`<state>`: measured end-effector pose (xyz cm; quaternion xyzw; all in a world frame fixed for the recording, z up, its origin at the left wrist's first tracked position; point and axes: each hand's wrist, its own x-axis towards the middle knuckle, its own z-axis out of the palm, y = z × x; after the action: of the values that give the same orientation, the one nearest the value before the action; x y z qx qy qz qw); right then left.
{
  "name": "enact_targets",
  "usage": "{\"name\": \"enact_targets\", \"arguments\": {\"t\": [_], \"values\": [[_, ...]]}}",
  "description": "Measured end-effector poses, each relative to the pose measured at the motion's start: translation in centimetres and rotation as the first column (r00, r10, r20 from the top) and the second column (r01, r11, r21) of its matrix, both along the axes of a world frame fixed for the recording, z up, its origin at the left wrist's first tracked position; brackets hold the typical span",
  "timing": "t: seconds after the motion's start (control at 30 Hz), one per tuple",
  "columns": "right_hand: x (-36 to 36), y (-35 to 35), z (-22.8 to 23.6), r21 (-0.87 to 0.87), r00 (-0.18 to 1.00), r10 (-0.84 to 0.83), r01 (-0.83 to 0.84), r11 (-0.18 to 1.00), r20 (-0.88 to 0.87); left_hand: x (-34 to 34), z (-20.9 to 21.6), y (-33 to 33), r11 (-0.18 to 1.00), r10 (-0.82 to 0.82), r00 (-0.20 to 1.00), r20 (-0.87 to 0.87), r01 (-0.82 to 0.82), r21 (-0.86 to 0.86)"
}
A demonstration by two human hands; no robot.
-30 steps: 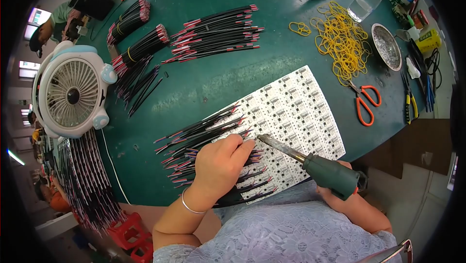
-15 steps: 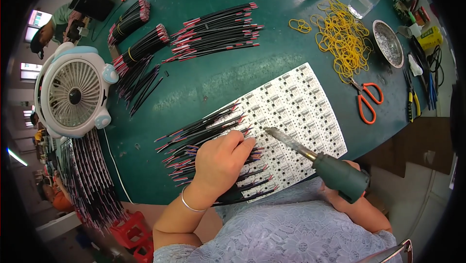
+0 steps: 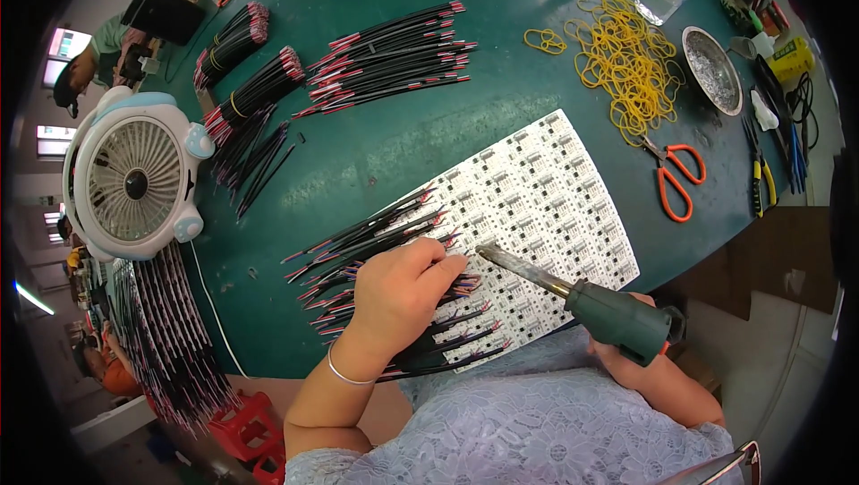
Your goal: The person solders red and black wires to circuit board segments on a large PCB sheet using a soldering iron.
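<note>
My left hand [image 3: 400, 293] rests over a white sheet of small circuit boards [image 3: 557, 190], thumb and forefinger pinched on a thin wire whose end is mostly hidden by the fingers. Around and under that hand lie several black cables [image 3: 353, 243] with red and bare tips, their ends on the sheet's left part. In my right hand [image 3: 617, 361] is a soldering iron [image 3: 617, 319] with a thick dark green handle. Its grey tip points left, just above the sheet and a short way right of my left fingertips. Whether it touches the sheet I cannot tell.
Bundled black cables [image 3: 257, 89] and a loose row of them [image 3: 394, 60] lie beyond the sheet. A white fan [image 3: 134, 182] stands left. To the right are yellow rubber bands [image 3: 626, 64], orange-handled scissors [image 3: 676, 182], a metal bowl [image 3: 713, 73] and pliers [image 3: 761, 172].
The soldering iron's tip has come slightly nearer to me and to my left fingertips. My left hand keeps its pinch on the sheet. The whole view has shifted a little.
</note>
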<state>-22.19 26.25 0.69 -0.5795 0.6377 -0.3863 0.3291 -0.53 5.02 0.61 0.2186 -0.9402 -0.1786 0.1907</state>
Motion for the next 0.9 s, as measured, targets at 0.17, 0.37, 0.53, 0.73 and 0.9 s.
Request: {"name": "enact_targets", "arguments": {"t": [0.17, 0.37, 0.53, 0.73, 0.9], "values": [[0.0, 0.2, -0.2, -0.028, 0.996, 0.005, -0.008, 1.000, -0.086, 0.0, 0.3, -0.2, 0.995, -0.064, 0.996, 0.061, 0.068, -0.076], [-0.2, 0.5, -0.4, -0.024, 0.989, 0.032, -0.036, 0.999, -0.142, -0.4, 1.0, 0.0, 0.990, -0.090, 0.988, 0.126, 0.102, -0.093], [-0.9, 1.8, -0.7, 0.090, 0.996, -0.087, 0.086, 0.992, 0.000, -0.3, 1.7, 0.3, 0.989, -0.088, 0.980, 0.180, 0.108, -0.105], [-0.4, 1.6, -1.0, -0.010, 0.854, -0.259, 0.295, 0.956, 0.452, -0.1, 3.5, 1.1, 0.999, -0.011, 1.000, 0.017, 0.012, -0.039], [-1.0, 2.4, -1.1, 0.056, 0.887, -0.223, 0.220, 0.974, 0.405, -0.2, 2.8, 3.4, 0.958, 0.217, 0.952, 0.217, -0.250, 0.139]]}}
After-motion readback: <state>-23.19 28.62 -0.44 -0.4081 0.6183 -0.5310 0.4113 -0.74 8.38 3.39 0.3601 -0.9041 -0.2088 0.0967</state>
